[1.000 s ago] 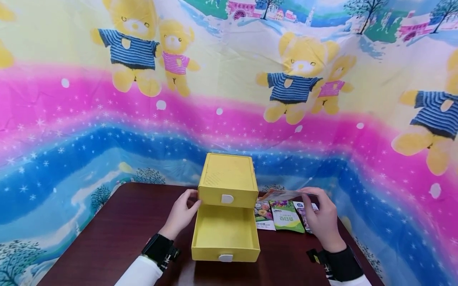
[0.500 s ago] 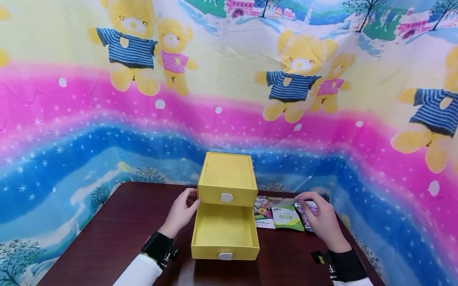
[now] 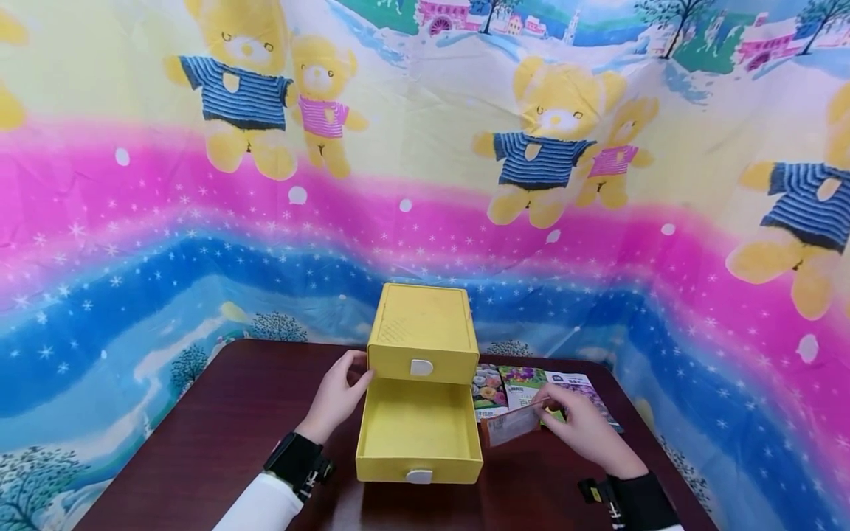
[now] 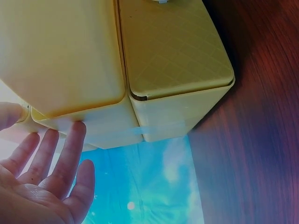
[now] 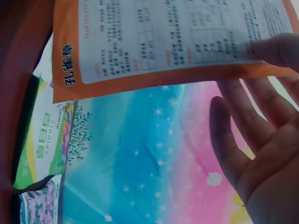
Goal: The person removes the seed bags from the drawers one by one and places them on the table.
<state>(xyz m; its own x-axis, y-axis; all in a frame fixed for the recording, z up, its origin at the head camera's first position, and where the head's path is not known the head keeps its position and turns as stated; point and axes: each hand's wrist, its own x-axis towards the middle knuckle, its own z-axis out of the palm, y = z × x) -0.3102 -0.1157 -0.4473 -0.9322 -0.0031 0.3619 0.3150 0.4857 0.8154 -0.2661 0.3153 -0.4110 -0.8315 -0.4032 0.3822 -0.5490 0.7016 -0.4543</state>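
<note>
A small yellow two-drawer cabinet (image 3: 425, 313) stands on the table, its lower drawer (image 3: 392, 470) pulled out with a bare floor inside. My left hand (image 3: 335, 394) rests against the cabinet's left side, thumb at the front edge of the upper drawer section. Fairly straight fingers (image 4: 65, 163) touch the yellow wall in the left wrist view. My right hand (image 3: 581, 424) pinches an orange-bordered seed packet (image 3: 510, 428) by one end, thumb on its printed back. The packet is tilted, just right of the open drawer. Its white text panel (image 5: 117, 42) shows in the right wrist view.
Three seed packets lie in a row right of the cabinet: a floral one (image 3: 489, 387), a green one (image 3: 520, 377) and a white and purple one (image 3: 576, 382). The dark wooden table (image 3: 219, 435) meets a bear-printed cloth (image 3: 405, 169) behind.
My right hand has come down and nearer with the seed packet, which now hangs tilted beside the drawer. More of the white and purple packet shows. My left hand has stayed put.
</note>
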